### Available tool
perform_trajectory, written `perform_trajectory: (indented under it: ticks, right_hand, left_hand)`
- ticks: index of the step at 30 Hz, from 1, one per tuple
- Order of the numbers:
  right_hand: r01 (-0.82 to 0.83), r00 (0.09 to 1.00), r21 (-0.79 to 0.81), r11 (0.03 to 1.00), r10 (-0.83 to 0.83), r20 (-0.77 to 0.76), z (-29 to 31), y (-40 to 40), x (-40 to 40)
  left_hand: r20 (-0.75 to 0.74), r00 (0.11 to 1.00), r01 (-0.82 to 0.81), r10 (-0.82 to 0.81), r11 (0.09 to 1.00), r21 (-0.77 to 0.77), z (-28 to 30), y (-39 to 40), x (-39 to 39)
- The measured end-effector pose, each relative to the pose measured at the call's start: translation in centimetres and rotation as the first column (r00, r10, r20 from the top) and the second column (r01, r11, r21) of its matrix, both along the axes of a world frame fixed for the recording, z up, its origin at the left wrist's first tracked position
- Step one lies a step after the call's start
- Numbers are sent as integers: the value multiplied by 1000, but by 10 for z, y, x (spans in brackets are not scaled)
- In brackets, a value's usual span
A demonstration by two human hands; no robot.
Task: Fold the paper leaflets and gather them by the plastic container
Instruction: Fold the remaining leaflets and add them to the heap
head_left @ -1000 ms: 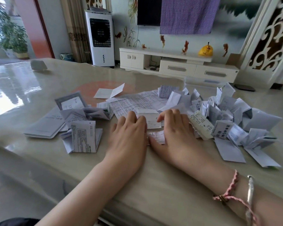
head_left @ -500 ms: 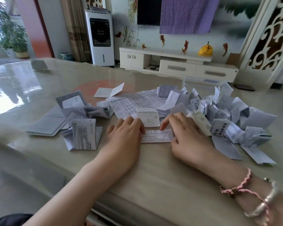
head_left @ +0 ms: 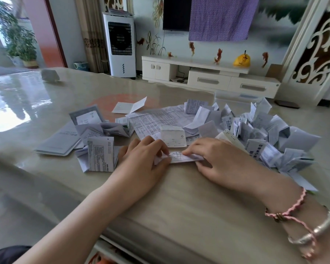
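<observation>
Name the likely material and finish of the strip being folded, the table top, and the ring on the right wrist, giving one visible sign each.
Leaflet strip: thin matte printed paper; it creases flat.
Table top: glossy, perhaps polished stone under clear film; it mirrors the window.
Bangle: shiny silvery metal, seemingly.

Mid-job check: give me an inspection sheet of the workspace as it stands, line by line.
Surface: glossy beige table, with window glare at far left.
Job's things: narrow folded leaflet between both hands; folded pile at right; flatter leaflets at left; unfolded sheet behind; clear plastic container at the far edge.
Clutter: small grey object far left on the table.
Grippers: left hand pinches the leaflet's left end; right hand pinches its right part.
Cables: wires under the TV cabinet.
Surroundings: air cooler, plant, purple cloth.
</observation>
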State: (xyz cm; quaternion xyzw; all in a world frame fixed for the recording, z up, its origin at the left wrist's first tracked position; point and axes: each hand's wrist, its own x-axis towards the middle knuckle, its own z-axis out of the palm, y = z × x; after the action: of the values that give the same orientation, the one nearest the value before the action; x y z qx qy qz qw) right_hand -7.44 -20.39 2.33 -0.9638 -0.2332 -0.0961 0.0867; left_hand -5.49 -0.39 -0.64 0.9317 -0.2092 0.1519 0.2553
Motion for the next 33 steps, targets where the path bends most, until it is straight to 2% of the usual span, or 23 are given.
perform_trajectory:
  ticks: [3, 7, 11, 19, 24, 27, 33]
  right_hand:
    - [-3, 1000, 29, 1000, 3, 22, -1, 2, 2]
    - [-17, 999, 170, 985, 9, 48, -4, 4, 5]
    - [-53, 998, 332, 942, 41, 43, -5, 6, 3]
    - [66, 984, 523, 850, 30, -173, -9, 17, 5]
    - [166, 966, 539, 826, -26, -258, -20, 25, 15]
    - [169, 976, 475, 864, -78, -204, -24, 28, 16]
    - [115, 992, 345, 932, -93, -79, -21, 36, 14]
  left_hand:
    - [-2, 1000, -21, 21, 1000, 6, 1, -1, 2]
    - [16, 999, -33, 33, 999, 26, 1, -2, 4]
    - [-6, 1000, 26, -27, 1000, -14, 0, -2, 5]
    - [-115, 987, 90, -109, 982, -164, 6, 4, 6]
    - [-149, 989, -13, -23, 971, -237, 6, 5, 7]
    - [-175, 984, -90, 40, 953, -290, 8, 4, 6]
    - [-155, 986, -101, 68, 971, -217, 2, 6, 8]
